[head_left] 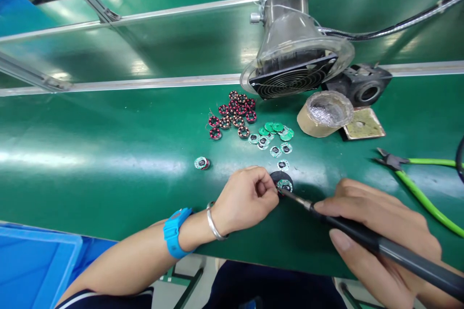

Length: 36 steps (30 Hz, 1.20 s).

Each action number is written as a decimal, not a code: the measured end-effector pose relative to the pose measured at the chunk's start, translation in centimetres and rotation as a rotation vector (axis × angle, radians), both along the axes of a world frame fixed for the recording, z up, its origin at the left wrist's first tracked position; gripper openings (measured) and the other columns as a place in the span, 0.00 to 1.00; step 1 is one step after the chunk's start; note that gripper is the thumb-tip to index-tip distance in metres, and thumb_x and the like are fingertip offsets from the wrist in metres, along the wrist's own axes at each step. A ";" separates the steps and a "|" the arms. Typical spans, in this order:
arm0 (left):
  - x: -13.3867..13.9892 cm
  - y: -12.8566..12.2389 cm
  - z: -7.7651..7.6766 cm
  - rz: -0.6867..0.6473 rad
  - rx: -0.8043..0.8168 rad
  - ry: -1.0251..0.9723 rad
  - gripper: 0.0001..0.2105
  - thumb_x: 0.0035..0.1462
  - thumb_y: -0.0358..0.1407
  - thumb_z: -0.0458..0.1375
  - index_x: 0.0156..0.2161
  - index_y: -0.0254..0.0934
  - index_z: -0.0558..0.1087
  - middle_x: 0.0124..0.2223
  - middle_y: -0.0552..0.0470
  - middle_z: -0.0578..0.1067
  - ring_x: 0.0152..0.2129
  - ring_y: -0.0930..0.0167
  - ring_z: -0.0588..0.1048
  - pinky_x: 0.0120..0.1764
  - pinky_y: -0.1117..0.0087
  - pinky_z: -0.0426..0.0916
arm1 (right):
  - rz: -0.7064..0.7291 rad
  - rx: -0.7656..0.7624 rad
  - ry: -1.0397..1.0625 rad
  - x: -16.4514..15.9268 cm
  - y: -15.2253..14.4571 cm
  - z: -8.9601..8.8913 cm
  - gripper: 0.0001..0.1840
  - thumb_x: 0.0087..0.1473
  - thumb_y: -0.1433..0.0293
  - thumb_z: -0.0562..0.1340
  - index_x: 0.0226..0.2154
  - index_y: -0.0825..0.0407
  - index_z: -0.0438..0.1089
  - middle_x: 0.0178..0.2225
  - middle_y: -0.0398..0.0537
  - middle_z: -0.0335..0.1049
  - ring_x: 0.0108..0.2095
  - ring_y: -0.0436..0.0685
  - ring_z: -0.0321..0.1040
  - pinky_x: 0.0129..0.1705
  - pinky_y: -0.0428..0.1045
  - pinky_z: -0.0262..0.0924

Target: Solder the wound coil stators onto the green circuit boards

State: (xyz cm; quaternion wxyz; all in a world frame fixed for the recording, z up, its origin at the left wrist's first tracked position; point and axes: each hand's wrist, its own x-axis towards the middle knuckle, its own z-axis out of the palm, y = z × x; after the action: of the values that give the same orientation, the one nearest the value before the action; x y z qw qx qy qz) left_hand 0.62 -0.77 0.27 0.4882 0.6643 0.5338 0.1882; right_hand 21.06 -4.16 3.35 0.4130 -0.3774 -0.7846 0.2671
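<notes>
My right hand (384,236) is closed around a soldering iron (366,239), whose metal tip reaches the edge of a round green circuit board (284,185). That board lies on a black round base (277,176). At the board's left side my left hand (250,198) is pinched, thumb against fingers; whatever it grips is too small or hidden to make out. Just beyond the base lies a single circuit board (283,165), and behind it several more boards (277,128) are loosely piled. Wound copper coils (237,111) sit in a cluster farther back.
A fume extractor (293,75) hangs over the back of the green bench (108,154). Near it stand a tape-roll tub (311,116), a sponge tray (363,123) and a black iron stand (366,87). Green-handled cutters (398,161) lie right; a coil-and-board stack (201,163) left.
</notes>
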 end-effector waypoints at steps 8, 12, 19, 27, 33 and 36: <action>-0.1 0.0 0.0 -0.001 0.002 -0.003 0.02 0.46 0.28 0.55 0.24 0.35 0.67 0.21 0.59 0.66 0.19 0.79 0.62 0.24 0.77 0.56 | 0.001 0.023 0.030 -0.1 -0.1 -0.2 0.15 0.46 0.80 0.56 0.38 0.56 0.69 0.21 0.48 0.65 0.20 0.51 0.58 0.21 0.50 0.57; -0.1 -0.1 0.0 0.001 0.009 0.006 0.03 0.46 0.28 0.55 0.24 0.34 0.67 0.21 0.59 0.66 0.19 0.79 0.62 0.24 0.77 0.56 | 0.001 0.042 0.055 -0.2 -0.1 -0.5 0.14 0.46 0.78 0.56 0.37 0.57 0.69 0.20 0.47 0.63 0.19 0.51 0.57 0.21 0.49 0.54; 0.0 -0.1 0.0 0.006 0.019 0.011 0.03 0.46 0.28 0.55 0.24 0.34 0.67 0.21 0.59 0.65 0.19 0.79 0.62 0.25 0.77 0.56 | -0.005 0.020 0.010 0.1 -0.2 0.3 0.15 0.48 0.79 0.55 0.39 0.56 0.69 0.22 0.46 0.65 0.20 0.50 0.60 0.22 0.49 0.57; 0.1 0.0 -0.2 0.011 0.018 -0.011 0.04 0.47 0.29 0.55 0.23 0.34 0.67 0.20 0.59 0.65 0.19 0.79 0.62 0.24 0.77 0.56 | -0.047 0.120 0.052 0.4 0.2 -0.5 0.19 0.49 0.80 0.57 0.45 0.55 0.68 0.26 0.46 0.66 0.24 0.52 0.64 0.25 0.50 0.61; -0.1 -0.1 -0.2 0.004 0.007 -0.049 0.02 0.47 0.29 0.55 0.25 0.35 0.68 0.22 0.58 0.66 0.19 0.79 0.63 0.23 0.78 0.57 | -0.092 0.184 -0.186 -0.7 1.5 -3.2 0.20 0.53 0.78 0.62 0.49 0.51 0.67 0.33 0.46 0.74 0.29 0.50 0.68 0.32 0.48 0.65; -0.3 -0.3 -0.3 0.000 0.010 -0.102 0.02 0.49 0.29 0.55 0.26 0.34 0.68 0.24 0.58 0.66 0.18 0.80 0.63 0.22 0.78 0.58 | 0.005 0.156 -0.197 -1.2 1.9 -3.9 0.18 0.53 0.77 0.63 0.47 0.51 0.65 0.36 0.47 0.74 0.35 0.53 0.69 0.38 0.50 0.66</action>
State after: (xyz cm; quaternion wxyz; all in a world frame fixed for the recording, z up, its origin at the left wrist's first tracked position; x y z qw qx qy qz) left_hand 0.36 -1.02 -0.08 0.5114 0.6563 0.5074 0.2243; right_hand 19.88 -2.28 -0.59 0.3612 -0.3667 -0.8407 0.1679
